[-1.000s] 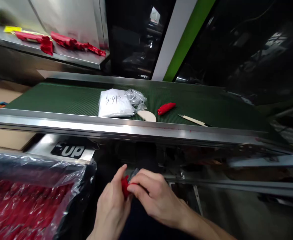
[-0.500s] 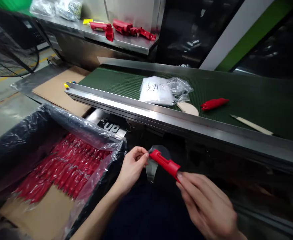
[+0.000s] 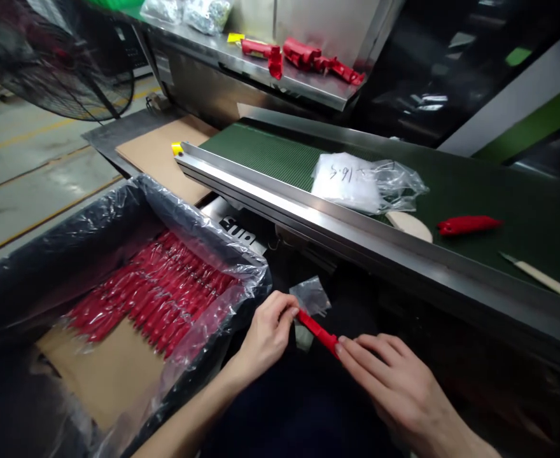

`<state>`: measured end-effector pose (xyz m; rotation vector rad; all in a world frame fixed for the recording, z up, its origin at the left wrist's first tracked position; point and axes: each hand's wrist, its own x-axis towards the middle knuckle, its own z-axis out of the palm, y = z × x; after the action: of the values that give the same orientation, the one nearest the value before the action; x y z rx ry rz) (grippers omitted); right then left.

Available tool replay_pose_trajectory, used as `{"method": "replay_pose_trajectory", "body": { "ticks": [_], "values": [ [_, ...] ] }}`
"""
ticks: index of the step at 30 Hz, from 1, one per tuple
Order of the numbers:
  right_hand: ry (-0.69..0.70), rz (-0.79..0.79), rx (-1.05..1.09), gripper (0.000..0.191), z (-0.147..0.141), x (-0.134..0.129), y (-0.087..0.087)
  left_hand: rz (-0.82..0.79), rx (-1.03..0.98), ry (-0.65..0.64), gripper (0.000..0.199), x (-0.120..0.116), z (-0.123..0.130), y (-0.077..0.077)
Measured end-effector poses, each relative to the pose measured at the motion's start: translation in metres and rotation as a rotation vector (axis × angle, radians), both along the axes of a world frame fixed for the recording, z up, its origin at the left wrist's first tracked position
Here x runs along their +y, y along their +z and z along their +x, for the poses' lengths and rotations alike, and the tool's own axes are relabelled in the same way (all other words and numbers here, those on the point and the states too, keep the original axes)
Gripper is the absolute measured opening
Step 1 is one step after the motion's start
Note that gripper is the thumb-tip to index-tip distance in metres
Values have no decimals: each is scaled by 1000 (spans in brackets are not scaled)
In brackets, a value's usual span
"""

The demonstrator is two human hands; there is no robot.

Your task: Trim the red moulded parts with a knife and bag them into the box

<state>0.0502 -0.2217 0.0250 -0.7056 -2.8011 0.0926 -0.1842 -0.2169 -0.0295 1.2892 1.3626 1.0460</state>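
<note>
A slim red plastic part [image 3: 319, 332] slants between my two hands, low in front of the conveyor. My left hand [image 3: 271, 326] is closed, its thumb and fingers pinching the far end of the part. Just beyond those fingertips is a small clear plastic bag [image 3: 311, 296]; whether they pinch it too, I cannot tell. My right hand [image 3: 399, 375] grips the near end of the part between thumb and fingers, which hide that end.
On the left, a plastic-lined bin [image 3: 256, 280] holds rows of bagged red parts [image 3: 165, 286] over cardboard. The green conveyor [image 3: 265, 149] carries a white bag [image 3: 344, 181], a red part [image 3: 468, 224] and a knife [image 3: 547, 278]. More red pieces [image 3: 301, 54] lie on a metal shelf.
The view has swung, so the surroundings sit further right. The red part has turned and looks narrower. The clear bag now shows flatter beyond my left fingertips. Both hands keep their grip.
</note>
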Motion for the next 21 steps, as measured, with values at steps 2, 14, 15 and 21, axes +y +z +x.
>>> {"method": "replay_pose_trajectory", "body": {
  "ticks": [2,14,15,21],
  "values": [
    [21,4,-31,40,-4,0,-6,0,7,11,15,-2,-6,-4],
    [-463,-63,577,27,-66,-12,-15,31,-114,170,13,-28,7,2],
    [-437,-74,555,29,-65,-13,-16,33,-120,176,13,-30,6,3],
    [92,-50,118,45,-27,12,-23,14,-63,239,13,-36,-9,10]
  ]
}}
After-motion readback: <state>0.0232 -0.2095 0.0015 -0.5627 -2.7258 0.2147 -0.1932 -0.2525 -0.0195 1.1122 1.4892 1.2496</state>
